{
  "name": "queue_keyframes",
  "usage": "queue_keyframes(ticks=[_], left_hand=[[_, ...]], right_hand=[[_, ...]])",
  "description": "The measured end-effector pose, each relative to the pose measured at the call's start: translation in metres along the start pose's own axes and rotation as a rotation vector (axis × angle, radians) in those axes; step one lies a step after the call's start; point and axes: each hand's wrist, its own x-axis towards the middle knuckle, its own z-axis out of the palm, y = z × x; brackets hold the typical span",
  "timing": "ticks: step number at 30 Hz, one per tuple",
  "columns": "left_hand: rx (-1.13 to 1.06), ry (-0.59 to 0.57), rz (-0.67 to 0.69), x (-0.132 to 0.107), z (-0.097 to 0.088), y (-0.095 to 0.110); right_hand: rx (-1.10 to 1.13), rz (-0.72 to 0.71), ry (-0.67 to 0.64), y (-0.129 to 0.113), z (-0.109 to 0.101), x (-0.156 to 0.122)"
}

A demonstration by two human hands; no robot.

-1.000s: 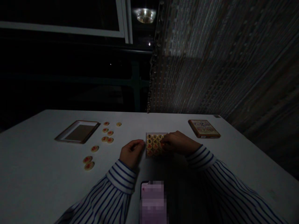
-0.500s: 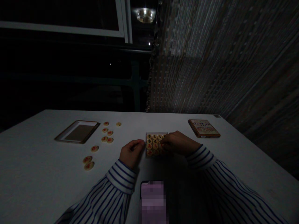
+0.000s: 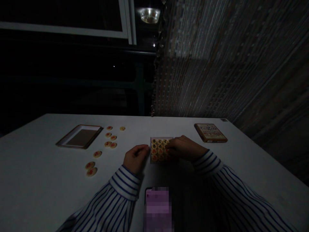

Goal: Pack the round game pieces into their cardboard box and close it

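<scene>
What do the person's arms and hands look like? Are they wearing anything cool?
The left hand and right hand are bare, with no gloves. Both arms wear long, pale sleeves with dark blue stripes running lengthwise. On the cuffs, the stripes go around the wrists instead.

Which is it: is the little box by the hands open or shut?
Open: round pieces with red and black marks show inside the box. The right hand hides part, so I cannot tell if it's full.
</scene>
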Motion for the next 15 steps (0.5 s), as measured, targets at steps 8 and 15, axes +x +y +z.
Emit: queue_keyframes(ticks=[8,15], left_hand=[[-0.013,0.001,0.006,-0.001,0.000,0.000],[-0.041,0.005,-0.002,0.000,0.002,-0.005]], right_hand=[[-0.013,0.007,0.049,0.000,-0.005,-0.005],[0.064,-0.009,0.005,-0.004,-0.012,-0.010]])
